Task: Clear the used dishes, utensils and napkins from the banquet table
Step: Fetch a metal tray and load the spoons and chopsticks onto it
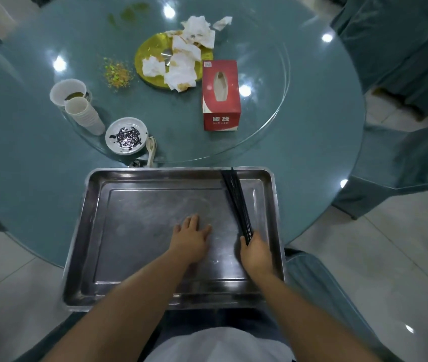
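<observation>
- Black chopsticks (236,202): a bundle lying along the right side of the metal tray (87,231); far tips at the tray's far rim, near ends in the right hand (256,253).
- Right hand: fingers curled round the near ends of the bundle; holding it low over the tray floor.
- Left hand (190,237): fingers straight and spread, flat on the tray floor near the middle; holding nothing.
- Step in hand, as judged: setting the chopsticks down; best laid parallel to the right wall so they do not roll and the centre stays free for dishes; the left palm can steady the tray, whose near part overhangs the table edge.
- Small white dish (126,135) with dark residue: on the glass turntable (273,118), just beyond the tray's far left corner; white spoon (151,150) beside it.
- Stacked paper cups (77,105): left of the dish, one stack tipped over.
- Used napkins (184,58): crumpled on a gold plate (147,53), far centre.
- Red tissue box (221,96): right of the plate.
- Food crumbs (117,73): scattered left of the plate.
</observation>
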`<control>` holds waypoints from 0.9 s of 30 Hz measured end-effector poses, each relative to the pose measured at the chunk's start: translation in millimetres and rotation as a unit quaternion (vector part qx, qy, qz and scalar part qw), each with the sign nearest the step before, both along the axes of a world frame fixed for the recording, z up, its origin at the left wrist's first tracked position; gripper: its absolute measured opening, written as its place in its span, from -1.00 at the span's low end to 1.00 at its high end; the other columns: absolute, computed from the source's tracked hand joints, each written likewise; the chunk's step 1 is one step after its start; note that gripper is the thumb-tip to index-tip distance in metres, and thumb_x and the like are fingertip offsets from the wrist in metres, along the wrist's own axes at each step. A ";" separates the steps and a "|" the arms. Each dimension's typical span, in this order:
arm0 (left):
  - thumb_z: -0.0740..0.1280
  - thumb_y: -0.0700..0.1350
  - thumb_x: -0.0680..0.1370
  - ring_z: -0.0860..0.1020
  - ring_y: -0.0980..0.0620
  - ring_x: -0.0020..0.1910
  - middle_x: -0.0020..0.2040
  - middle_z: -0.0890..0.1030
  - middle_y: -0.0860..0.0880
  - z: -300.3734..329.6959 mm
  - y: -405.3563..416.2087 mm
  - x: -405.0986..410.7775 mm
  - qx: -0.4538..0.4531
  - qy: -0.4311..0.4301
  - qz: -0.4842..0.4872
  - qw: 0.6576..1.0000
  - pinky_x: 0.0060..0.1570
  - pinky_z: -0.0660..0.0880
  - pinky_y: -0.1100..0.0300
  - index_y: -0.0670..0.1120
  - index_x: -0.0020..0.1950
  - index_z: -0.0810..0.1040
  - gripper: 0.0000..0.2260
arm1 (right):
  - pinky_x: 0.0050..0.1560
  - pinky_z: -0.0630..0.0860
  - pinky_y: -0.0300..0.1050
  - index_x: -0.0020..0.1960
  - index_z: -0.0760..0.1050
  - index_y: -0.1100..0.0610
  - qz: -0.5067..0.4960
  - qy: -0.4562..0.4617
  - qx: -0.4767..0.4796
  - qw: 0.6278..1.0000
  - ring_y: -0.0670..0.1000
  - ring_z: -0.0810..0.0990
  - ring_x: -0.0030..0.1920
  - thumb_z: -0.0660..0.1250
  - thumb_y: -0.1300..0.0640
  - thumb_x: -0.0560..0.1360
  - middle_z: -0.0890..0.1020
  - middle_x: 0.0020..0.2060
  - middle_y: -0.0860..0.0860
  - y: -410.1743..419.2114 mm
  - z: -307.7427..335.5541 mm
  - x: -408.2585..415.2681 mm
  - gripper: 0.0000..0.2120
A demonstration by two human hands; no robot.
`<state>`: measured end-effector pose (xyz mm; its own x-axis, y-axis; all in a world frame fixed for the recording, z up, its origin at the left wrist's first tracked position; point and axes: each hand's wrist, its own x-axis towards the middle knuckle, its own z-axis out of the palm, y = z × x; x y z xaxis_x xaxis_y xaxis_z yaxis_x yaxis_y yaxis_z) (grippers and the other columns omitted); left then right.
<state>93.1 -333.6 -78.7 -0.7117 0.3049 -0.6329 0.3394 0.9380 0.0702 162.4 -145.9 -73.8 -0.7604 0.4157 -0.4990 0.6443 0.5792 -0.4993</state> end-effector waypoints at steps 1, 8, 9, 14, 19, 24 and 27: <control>0.10 0.17 0.58 -0.05 -0.19 0.57 0.60 -0.07 -0.13 -0.3 -0.2 0.0 -0.002 0.002 0.000 1.000 0.45 0.04 -0.21 0.21 0.55 0.10 -0.47 | -0.31 0.38 -0.21 0.15 0.45 0.10 -0.007 -0.004 0.003 1.000 -0.10 0.48 -0.33 0.21 0.00 0.62 0.49 -0.29 -0.10 -0.2 -1.9 7.3 -0.79; 0.08 0.15 0.59 -0.13 -0.18 0.58 0.61 -0.13 -0.13 -2.1 -3.0 -0.3 -0.010 -0.009 -0.018 1.000 0.49 -0.04 -0.18 0.20 0.58 0.02 -0.45 | -0.13 0.52 -0.04 0.17 0.41 0.21 -0.095 -0.055 0.033 0.993 0.19 0.64 -0.03 0.22 0.04 0.62 0.64 0.01 0.18 0.9 -5.1 25.5 -0.75; 0.07 0.14 0.60 -0.14 -0.18 0.58 0.61 -0.15 -0.13 -2.3 -3.7 -1.1 -0.012 -0.013 -0.021 1.000 0.49 -0.05 -0.18 0.19 0.58 0.00 -0.45 | -0.11 0.52 -0.04 0.21 0.38 0.23 -0.102 -0.054 0.036 0.993 0.20 0.63 0.00 0.23 0.06 0.61 0.62 0.04 0.20 1.6 -3.7 22.8 -0.72; 0.03 0.11 0.63 -0.18 -0.19 0.58 0.61 -0.20 -0.13 0.0 -4.4 -2.6 -0.015 -0.031 -0.029 0.999 0.50 -0.10 -0.18 0.17 0.60 -0.05 -0.46 | 0.19 0.46 0.10 0.54 0.03 0.22 -0.049 -0.065 0.084 0.993 0.23 0.44 0.24 0.24 0.12 0.58 0.39 0.31 0.26 1.9 2.9 11.0 -0.36; 0.02 0.12 0.63 -0.20 -0.21 0.57 0.60 -0.23 -0.16 0.4 -3.2 -2.8 -0.018 -0.034 -0.041 0.998 0.51 -0.14 -0.19 0.16 0.60 -0.07 -0.45 | 0.44 0.26 0.08 0.60 -0.14 0.17 0.095 -0.087 0.192 0.973 0.21 0.20 0.47 0.22 0.11 0.57 0.11 0.52 0.25 -5.7 7.9 11.0 -0.25; 0.02 0.15 0.64 -0.20 -0.22 0.57 0.60 -0.23 -0.16 -0.8 -6.0 0.1 -0.011 -0.021 -0.047 0.999 0.50 -0.15 -0.19 0.16 0.61 -0.09 -0.45 | 0.54 -0.13 0.21 0.58 -0.22 -0.09 0.264 -0.054 0.197 0.943 0.17 -0.27 0.56 0.11 -0.22 0.59 -0.28 0.56 0.12 -7.9 0.6 14.9 -0.28; 0.01 0.15 0.65 -0.21 -0.21 0.57 0.60 -0.24 -0.16 -2.8 -6.6 2.0 -0.007 -0.011 -0.042 0.999 0.50 -0.14 -0.18 0.17 0.60 -0.09 -0.46 | 0.52 -0.18 0.27 0.57 -0.16 -0.15 0.391 -0.016 0.228 0.892 0.18 -0.36 0.54 0.12 -0.27 0.58 -0.31 0.56 0.12 -13.7 -10.2 16.3 -0.30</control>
<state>95.1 -340.2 -81.5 -0.6704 0.3546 -0.6518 0.4155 0.9072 0.0661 178.7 -159.6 -84.0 -0.8950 -0.0691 -0.4407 -0.0348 0.9957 -0.0856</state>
